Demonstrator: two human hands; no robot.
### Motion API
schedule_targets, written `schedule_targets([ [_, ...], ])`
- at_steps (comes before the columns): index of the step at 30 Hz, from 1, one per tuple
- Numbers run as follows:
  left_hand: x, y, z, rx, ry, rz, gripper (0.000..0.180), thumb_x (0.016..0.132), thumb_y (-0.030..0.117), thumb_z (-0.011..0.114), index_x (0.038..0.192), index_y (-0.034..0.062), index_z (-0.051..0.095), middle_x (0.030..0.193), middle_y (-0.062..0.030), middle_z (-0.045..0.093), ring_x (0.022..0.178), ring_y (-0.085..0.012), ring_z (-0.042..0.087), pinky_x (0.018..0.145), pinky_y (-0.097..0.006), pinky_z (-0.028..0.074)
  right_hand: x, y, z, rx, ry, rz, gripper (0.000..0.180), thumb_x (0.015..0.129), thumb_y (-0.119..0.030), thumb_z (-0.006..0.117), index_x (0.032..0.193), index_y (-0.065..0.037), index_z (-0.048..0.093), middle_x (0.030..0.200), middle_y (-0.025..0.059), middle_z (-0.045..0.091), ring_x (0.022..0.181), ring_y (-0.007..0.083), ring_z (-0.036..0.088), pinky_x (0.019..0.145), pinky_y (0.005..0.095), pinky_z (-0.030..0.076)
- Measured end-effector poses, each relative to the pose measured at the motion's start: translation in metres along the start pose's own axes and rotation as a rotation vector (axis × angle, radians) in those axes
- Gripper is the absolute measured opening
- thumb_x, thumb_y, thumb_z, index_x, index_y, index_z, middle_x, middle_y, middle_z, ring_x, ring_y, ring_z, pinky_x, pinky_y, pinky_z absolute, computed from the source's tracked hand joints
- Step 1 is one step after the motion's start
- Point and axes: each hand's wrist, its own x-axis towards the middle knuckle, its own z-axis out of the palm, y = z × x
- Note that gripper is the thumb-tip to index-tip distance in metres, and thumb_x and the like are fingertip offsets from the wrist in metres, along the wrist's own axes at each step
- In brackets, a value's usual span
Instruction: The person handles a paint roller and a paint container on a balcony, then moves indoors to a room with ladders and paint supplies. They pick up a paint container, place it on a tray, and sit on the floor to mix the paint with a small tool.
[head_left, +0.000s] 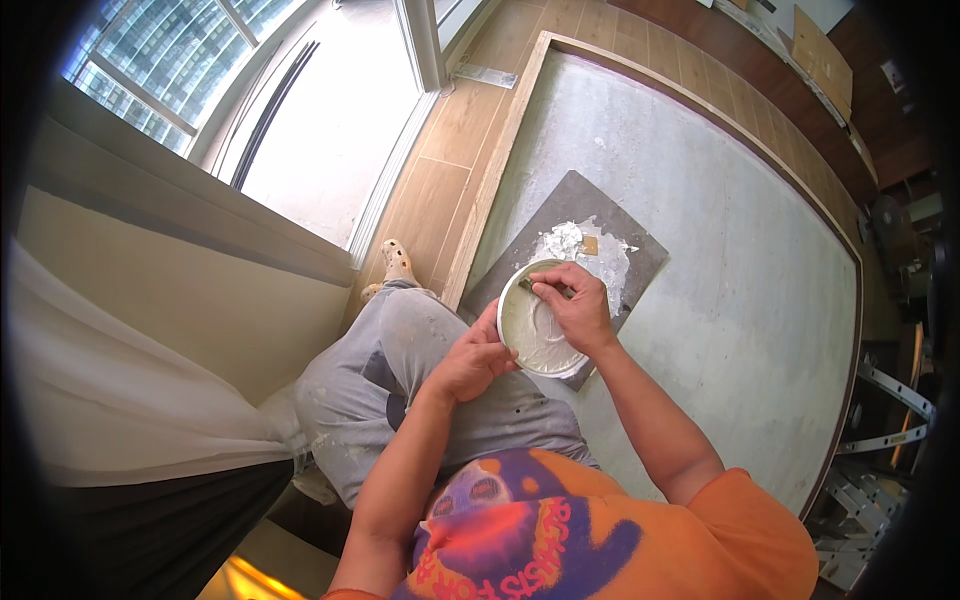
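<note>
A round white bowl [528, 330] smeared inside with pale putty is held tilted in front of me. My left hand [474, 358] grips its near rim from the left. My right hand [578, 303] reaches over the far rim and holds a small scraping tool [553, 290] whose blade rests inside the bowl. Below the bowl lies a dark grey board [580, 205] with a heap of white putty [585, 250] and a small tan piece on it.
The board lies on a bare grey concrete floor patch [720, 250] framed by a wooden edge [490, 180] and wood flooring. My grey-trousered leg [400, 340] and light shoe [396, 262] lie at the left. A window, a curtain and metal ladder parts at the right surround me.
</note>
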Motion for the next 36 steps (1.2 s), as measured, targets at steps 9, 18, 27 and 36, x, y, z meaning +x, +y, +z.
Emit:
schedule_targets([
  [9, 0.0, 0.002, 0.007, -0.019, 0.016, 0.026, 0.087, 0.084, -0.011, 0.052, 0.162, 0.016, 0.027, 0.148, -0.0061, 0.053, 0.129, -0.021, 0.059, 0.103, -0.041, 0.051, -0.004, -0.01, -0.008, -0.167, 0.103, -0.009, 0.015, 0.087, -0.003, 0.077, 0.102, -0.001, 0.079, 0.096, 0.0099, 0.071, 0.084, 0.0175, 0.069, 0.074, 0.0297, 0.055],
  [18, 0.0, 0.004, 0.008, -0.027, 0.036, 0.022, 0.086, 0.084, -0.012, 0.054, 0.161, 0.0132, 0.026, 0.148, -0.0094, 0.053, 0.13, -0.0229, 0.059, 0.103, -0.041, 0.051, -0.001, -0.014, -0.002, -0.3, 0.21, -0.102, 0.012, 0.09, -0.006, 0.074, 0.101, -0.003, 0.078, 0.094, 0.0119, 0.069, 0.082, 0.0274, 0.07, 0.073, 0.0358, 0.055],
  [27, 0.004, -0.003, 0.004, 0.052, 0.034, 0.034, 0.087, 0.083, -0.01, 0.057, 0.16, 0.0158, 0.027, 0.146, -0.0052, 0.054, 0.13, -0.0205, 0.059, 0.104, -0.039, 0.051, -0.004, -0.015, 0.009, -0.466, 0.276, -0.115, 0.013, 0.095, -0.01, 0.067, 0.106, -0.005, 0.071, 0.099, 0.0115, 0.068, 0.09, 0.0342, 0.07, 0.079, 0.0437, 0.055],
  [36, -0.003, 0.004, 0.001, -0.019, -0.014, -0.001, 0.084, 0.085, -0.011, 0.052, 0.161, 0.0165, 0.026, 0.146, -0.0053, 0.053, 0.129, -0.0203, 0.059, 0.103, -0.041, 0.051, 0.002, -0.014, 0.001, -0.363, 0.174, -0.166, 0.01, 0.092, -0.007, 0.07, 0.101, -0.004, 0.071, 0.098, 0.0118, 0.069, 0.086, 0.0326, 0.07, 0.075, 0.0407, 0.055],
])
